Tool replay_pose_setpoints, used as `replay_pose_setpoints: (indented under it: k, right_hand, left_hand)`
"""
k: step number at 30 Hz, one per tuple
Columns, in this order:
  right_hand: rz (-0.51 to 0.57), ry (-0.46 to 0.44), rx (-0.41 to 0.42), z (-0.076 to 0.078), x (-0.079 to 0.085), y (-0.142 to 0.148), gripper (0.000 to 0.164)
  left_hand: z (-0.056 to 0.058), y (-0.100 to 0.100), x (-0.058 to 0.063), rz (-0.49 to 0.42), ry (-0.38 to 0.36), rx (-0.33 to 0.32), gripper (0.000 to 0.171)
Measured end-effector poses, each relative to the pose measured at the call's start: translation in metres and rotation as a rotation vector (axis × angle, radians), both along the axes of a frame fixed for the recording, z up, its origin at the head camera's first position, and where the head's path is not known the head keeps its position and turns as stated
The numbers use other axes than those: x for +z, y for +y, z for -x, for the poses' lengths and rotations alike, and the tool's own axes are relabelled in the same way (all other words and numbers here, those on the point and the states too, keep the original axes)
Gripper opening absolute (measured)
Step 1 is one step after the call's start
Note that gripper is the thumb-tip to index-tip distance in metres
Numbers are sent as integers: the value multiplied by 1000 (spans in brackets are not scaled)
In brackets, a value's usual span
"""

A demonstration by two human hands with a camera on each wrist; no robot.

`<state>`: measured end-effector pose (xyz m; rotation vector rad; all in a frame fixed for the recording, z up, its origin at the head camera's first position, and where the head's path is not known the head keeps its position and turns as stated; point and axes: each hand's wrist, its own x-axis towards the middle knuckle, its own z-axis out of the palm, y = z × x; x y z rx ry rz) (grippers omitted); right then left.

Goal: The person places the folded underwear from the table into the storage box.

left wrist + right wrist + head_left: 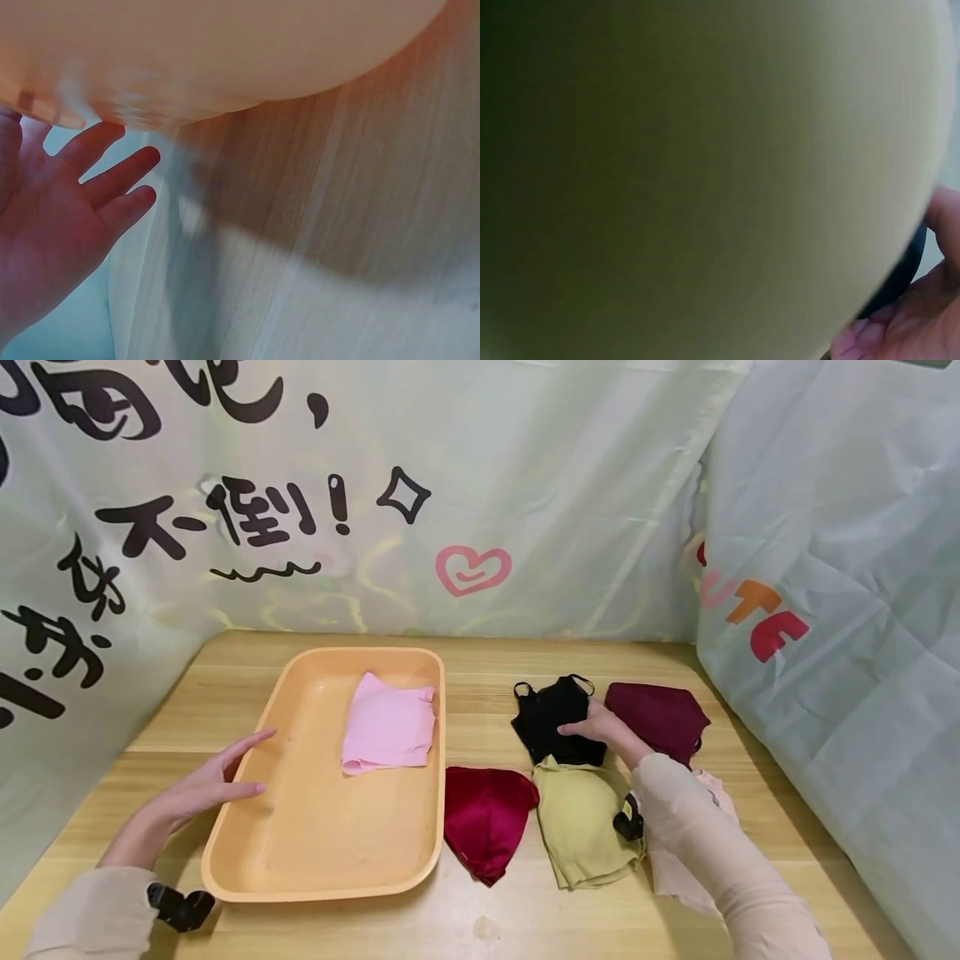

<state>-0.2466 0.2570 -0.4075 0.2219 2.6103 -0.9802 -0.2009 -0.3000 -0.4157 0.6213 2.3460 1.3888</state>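
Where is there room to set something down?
Inside the tray, left of the pink cloth and in front of it. On the table, between the tray and black garment, and in front of the dark red garment. The right is crowded: maroon garment, olive garment, pale pink garment, with the right hand on the black one.

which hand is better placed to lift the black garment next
Probably the right hand: it grips the black garment, while the left hand is spread at the left rim of the tray, across from that garment.
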Motion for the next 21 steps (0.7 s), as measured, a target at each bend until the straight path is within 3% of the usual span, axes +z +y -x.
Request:
replay_pose_setpoints:
  k: [4,10,21]
  right_hand:
    - [-1,-17,-11,-2,0,0,88]
    - [-3,45,-3,-4,4,-1,85]
    - [244,56,-65,-9,9,-3,73]
  left_hand:
    - [1,0,1,1,-12,-2,71]
    - [2,1,2,-5,-17,-3,72]
    - [1,1,1,5,-3,-3,71]
